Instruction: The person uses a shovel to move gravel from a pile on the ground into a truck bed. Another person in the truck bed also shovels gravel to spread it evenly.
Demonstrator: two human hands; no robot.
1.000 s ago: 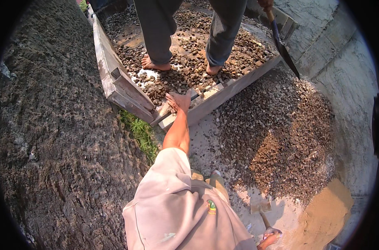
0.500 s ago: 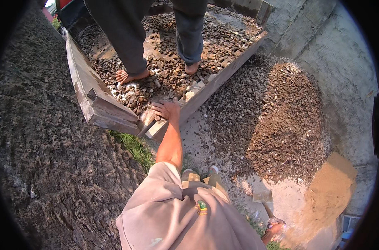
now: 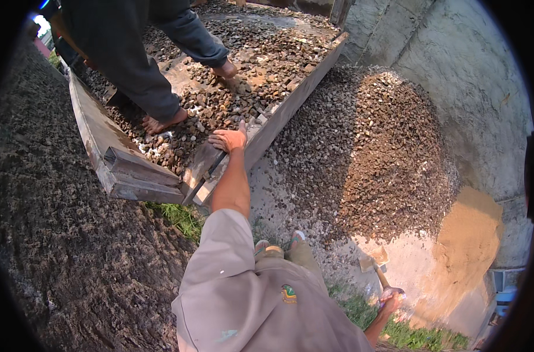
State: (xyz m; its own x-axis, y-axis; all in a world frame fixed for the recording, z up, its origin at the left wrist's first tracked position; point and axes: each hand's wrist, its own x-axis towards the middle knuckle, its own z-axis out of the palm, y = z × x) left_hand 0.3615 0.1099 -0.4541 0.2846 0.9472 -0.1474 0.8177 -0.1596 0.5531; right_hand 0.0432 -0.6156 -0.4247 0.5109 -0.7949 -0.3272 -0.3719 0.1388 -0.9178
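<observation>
My left hand point(image 3: 229, 139), fingers stretched out and thumb raised, lies on the near corner of a metal truck bed point(image 3: 299, 100) with low sides. Beneath and beyond it, gravel point(image 3: 243, 94) covers the bed. Down at the right, my right hand point(image 3: 391, 298) is closed round the top of a shovel point(image 3: 382, 277). The shovel's blade point(image 3: 373, 259) points away from me, over pale ground beside the gravel pile. Its shaft looks short from above.
Another person's bare feet point(image 3: 165, 121) stand on the gravel in the bed. A large gravel pile point(image 3: 390, 158) lies to the right, against a concrete wall point(image 3: 472, 88). Sand point(image 3: 469, 234) lies nearer. Rough dark ground point(image 3: 73, 252) and grass point(image 3: 179, 220) are at the left.
The other person's legs have shifted left across the bed, taking a different stance. My left hand still rests by the bed's corner. The shovel has turned slightly in my right hand.
</observation>
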